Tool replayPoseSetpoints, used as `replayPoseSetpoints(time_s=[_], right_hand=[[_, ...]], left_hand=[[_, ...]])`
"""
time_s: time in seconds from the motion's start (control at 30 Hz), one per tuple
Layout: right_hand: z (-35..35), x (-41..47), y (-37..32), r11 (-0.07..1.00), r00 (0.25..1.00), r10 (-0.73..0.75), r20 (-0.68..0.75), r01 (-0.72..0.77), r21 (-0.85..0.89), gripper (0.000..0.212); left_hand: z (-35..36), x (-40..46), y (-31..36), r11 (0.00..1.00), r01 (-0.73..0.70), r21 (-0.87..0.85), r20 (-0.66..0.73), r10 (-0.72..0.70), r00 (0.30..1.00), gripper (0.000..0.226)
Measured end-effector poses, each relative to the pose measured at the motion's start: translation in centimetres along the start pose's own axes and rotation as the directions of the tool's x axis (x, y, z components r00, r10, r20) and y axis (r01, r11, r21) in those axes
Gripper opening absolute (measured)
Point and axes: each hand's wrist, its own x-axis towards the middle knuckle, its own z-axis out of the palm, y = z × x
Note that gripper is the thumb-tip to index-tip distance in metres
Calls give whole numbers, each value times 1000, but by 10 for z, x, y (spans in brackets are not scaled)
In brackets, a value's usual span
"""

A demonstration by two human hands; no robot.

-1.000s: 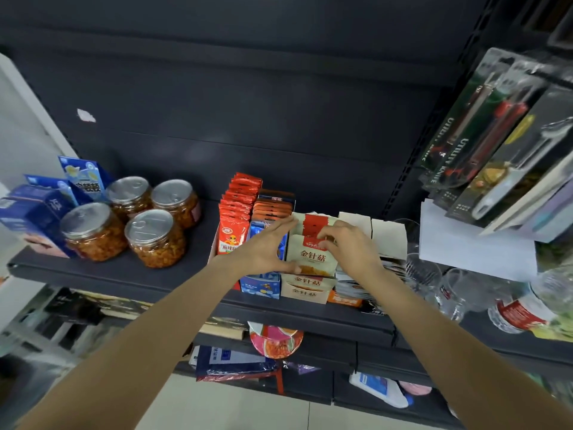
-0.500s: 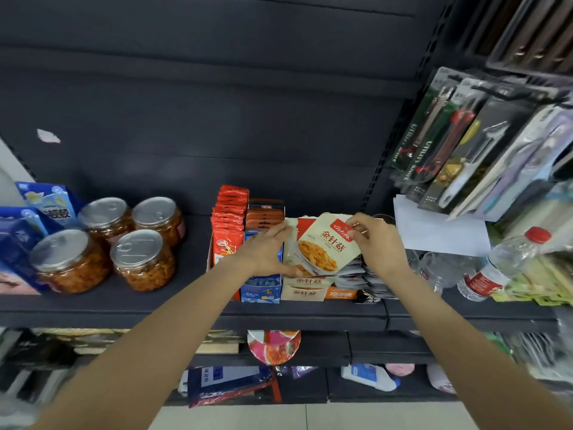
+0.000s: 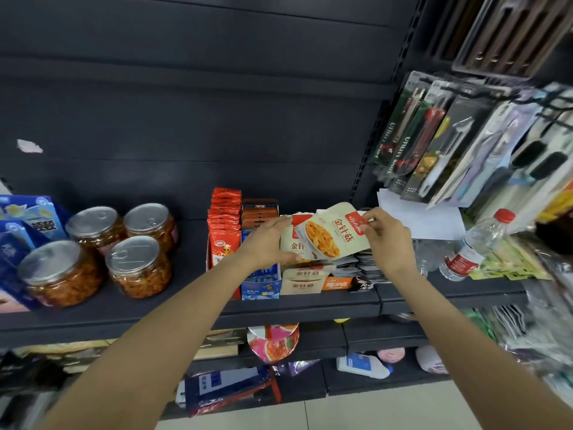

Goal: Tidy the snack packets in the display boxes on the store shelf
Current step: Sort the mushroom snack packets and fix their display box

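Observation:
Several display boxes stand side by side on the dark shelf point(image 3: 173, 308). A beige box point(image 3: 302, 282) holds cream mushroom snack packets. My right hand point(image 3: 386, 235) pinches the top corner of one cream packet point(image 3: 330, 235), lifted and tilted above that box. My left hand point(image 3: 268, 242) grips the upright packets point(image 3: 290, 243) at the box's left side, thumb in front. Left of it stand a red packet box point(image 3: 224, 228) and a blue box point(image 3: 262, 283) of brown packets. Dark packets point(image 3: 367, 263) lie stacked under my right hand.
Several jars point(image 3: 138, 265) with metal lids and blue cartons point(image 3: 29, 221) fill the shelf's left. A water bottle point(image 3: 474, 246) and clear glasses point(image 3: 429, 254) stand to the right. Carded knives and peelers point(image 3: 449, 141) hang above right. Lower shelves hold more goods.
My right hand has pulled one cream packet up out of the beige box and tilted it to the right. My left hand stays on the remaining packets. The view shifted right.

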Motion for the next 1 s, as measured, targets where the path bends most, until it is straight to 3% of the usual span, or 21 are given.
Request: replayPoseSetpoints(time_s=[0.17, 0.47, 0.57, 0.67, 0.77, 0.87, 1.0], right_hand=[[2, 2, -3, 996, 999, 36, -19, -34, 85, 11], [2, 9, -2, 983, 1000, 23, -18, -19, 182, 10], [4, 10, 2, 979, 998, 53, 26, -57, 198, 7], [4, 9, 5, 977, 998, 62, 21, -65, 203, 7], [1, 9, 5, 977, 998, 65, -14, -61, 205, 8], [1, 8, 4, 978, 997, 69, -26, -63, 197, 7], [5, 3, 4, 982, 997, 67, -28, -61, 177, 8]], left_hand=[[-6, 5, 7, 988, 3, -156, -53, -11, 999, 65], [-8, 15, 1, 904, 129, -407, -50, -163, 985, 34], [-7, 15, -3, 801, 225, -554, 31, -250, 968, 24], [-5, 9, -3, 725, 354, -590, 201, -293, 935, 36], [-1, 1, -1, 770, 348, -535, 270, -235, 934, 37], [1, -8, -4, 878, 216, -426, 255, -113, 960, 34], [5, -15, -2, 951, 63, -302, 290, 29, 957, 34]])
